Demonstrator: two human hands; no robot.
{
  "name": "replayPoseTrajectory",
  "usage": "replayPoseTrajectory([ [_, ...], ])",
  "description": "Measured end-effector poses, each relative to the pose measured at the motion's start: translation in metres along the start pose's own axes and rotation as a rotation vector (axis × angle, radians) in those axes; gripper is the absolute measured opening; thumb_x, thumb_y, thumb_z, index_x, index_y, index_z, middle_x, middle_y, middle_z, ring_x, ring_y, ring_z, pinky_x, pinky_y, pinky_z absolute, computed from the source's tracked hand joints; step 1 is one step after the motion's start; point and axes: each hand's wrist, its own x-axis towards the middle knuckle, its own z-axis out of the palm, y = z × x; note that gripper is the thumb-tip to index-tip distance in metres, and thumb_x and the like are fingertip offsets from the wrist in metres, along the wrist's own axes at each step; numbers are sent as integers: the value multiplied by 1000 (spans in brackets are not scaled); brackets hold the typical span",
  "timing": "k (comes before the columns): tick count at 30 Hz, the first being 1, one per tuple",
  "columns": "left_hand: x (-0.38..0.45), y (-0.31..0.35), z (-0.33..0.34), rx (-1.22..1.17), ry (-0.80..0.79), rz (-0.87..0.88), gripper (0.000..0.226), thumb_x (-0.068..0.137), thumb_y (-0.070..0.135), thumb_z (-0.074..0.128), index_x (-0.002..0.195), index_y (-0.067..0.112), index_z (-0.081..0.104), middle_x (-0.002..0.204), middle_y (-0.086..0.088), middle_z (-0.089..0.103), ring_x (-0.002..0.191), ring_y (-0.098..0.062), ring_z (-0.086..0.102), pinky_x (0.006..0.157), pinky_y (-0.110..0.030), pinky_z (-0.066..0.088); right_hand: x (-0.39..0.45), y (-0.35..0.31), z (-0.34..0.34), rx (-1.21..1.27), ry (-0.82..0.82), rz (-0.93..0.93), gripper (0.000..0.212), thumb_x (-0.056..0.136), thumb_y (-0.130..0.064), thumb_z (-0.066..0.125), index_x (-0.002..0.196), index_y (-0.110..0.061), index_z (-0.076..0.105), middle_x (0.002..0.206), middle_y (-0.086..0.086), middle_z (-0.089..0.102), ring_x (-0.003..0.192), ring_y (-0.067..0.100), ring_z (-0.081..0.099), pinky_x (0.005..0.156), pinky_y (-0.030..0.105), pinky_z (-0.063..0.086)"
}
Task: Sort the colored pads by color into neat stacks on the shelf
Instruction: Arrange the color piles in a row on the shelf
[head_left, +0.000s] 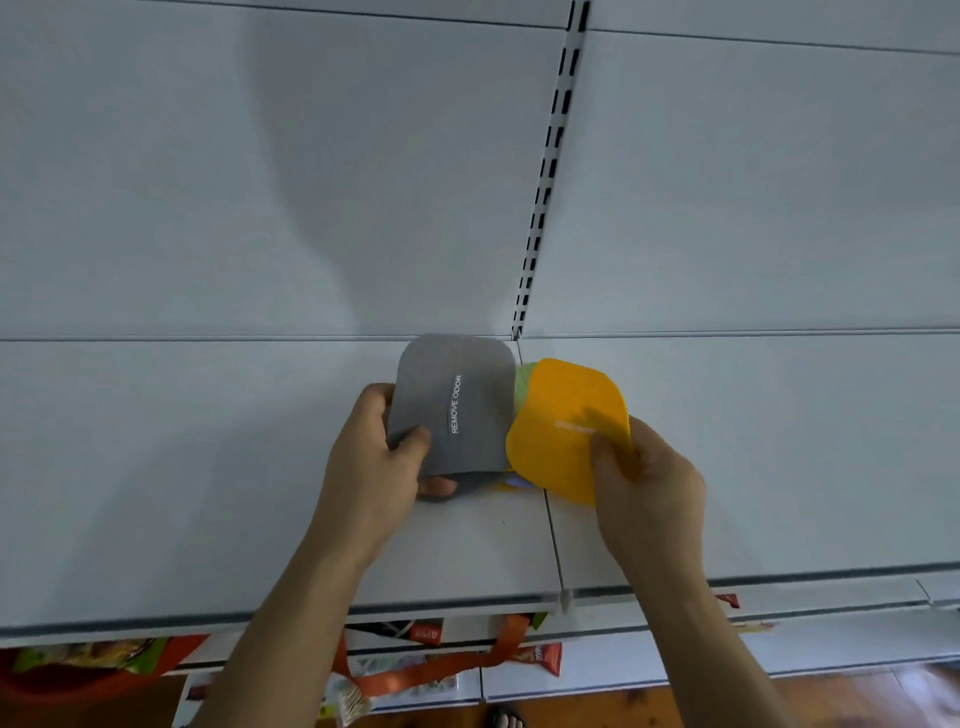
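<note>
Pads look thin, light, floppy; edges are best pinched. Grey pad (453, 405) is gripped by left hand (382, 447), orange pad (569, 426) pinched by right hand (644, 478).

gray pad (457, 405) label: "remove odor"; orange pad (569, 426) print blurred.

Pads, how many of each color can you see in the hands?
Grey pad: 1, held by the left hand
Orange pad: 1, held by the right hand
Light green pad: 1, peeking out between those two
Total: 3 clearly seen. More colored edges show underneath, too hidden to count.
</note>
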Motion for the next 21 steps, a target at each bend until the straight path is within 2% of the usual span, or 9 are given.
replayPoseTrajectory([
  [2, -2, 0, 1, -8, 18, 38, 31, 102, 1, 56, 125, 22, 57, 117, 0, 65, 77, -7, 74, 57, -35, 64, -5, 0, -7, 45, 35, 23, 19, 105, -26, 53, 111, -36, 69, 69, -6, 66, 57, 13, 65, 55, 31, 54],
  [4, -4, 0, 6, -49, -5, 51, 35, 103, 2, 56, 130, 25, 57, 120, 3, 64, 91, -7, 71, 57, -33, 64, -10, 0, -16, 43, 80, 66, 17, 107, -34, 51, 117, -34, 65, 69, -2, 67, 51, 15, 67, 51, 35, 57],
  [7, -8, 1, 21, -102, -56, 50, 37, 103, 4, 57, 134, 24, 57, 123, 5, 63, 102, -17, 68, 57, -30, 63, -19, 3, -35, 57, 142, 135, 15, 105, -40, 57, 100, -26, 58, 69, 1, 63, 47, 15, 65, 45, 36, 53],
  [10, -16, 6, 44, -131, -127, 73, 36, 103, 3, 57, 134, 23, 58, 116, 9, 65, 94, -8, 70, 56, -32, 63, -34, 7, -58, 89, 189, 188, 20, 102, -40, 63, 87, -26, 60, 61, -3, 60, 46, 17, 62, 44, 39, 53],
  [13, -27, 12, 68, -144, -189, 81, 34, 103, 2, 56, 121, 29, 61, 112, 5, 66, 88, -7, 70, 56, -33, 62, -46, 14, -82, 149, 227, 219, 12, 99, -39, 68, 88, -42, 71, 64, -6, 64, 48, 16, 62, 46, 40, 57],
  [15, -35, 16, 86, -145, -217, 90, 34, 102, 0, 55, 114, 31, 62, 108, 4, 67, 84, -9, 70, 56, -34, 62, -51, 24, -98, 181, 282, 219, 21, 99, -36, 67, 87, -53, 71, 68, -9, 66, 52, 11, 62, 45, 33, 55],
  [18, -48, 21, 120, -155, -259, 86, 33, 102, -1, 55, 121, 24, 63, 110, 1, 68, 88, -14, 70, 55, -32, 60, -60, 44, -128, 222, 337, 249, 13, 102, -36, 64, 94, -43, 72, 69, -9, 66, 54, 8, 60, 51, 43, 57],
  [21, -68, 25, 164, -159, -306, 68, 34, 102, -2, 55, 124, 22, 62, 114, -2, 69, 91, -16, 70, 55, -32, 60, -68, 72, -165, 220, 388, 269, 11, 103, -35, 62, 95, -38, 69, 74, -5, 66, 63, 16, 62, 60, 52, 60],
])
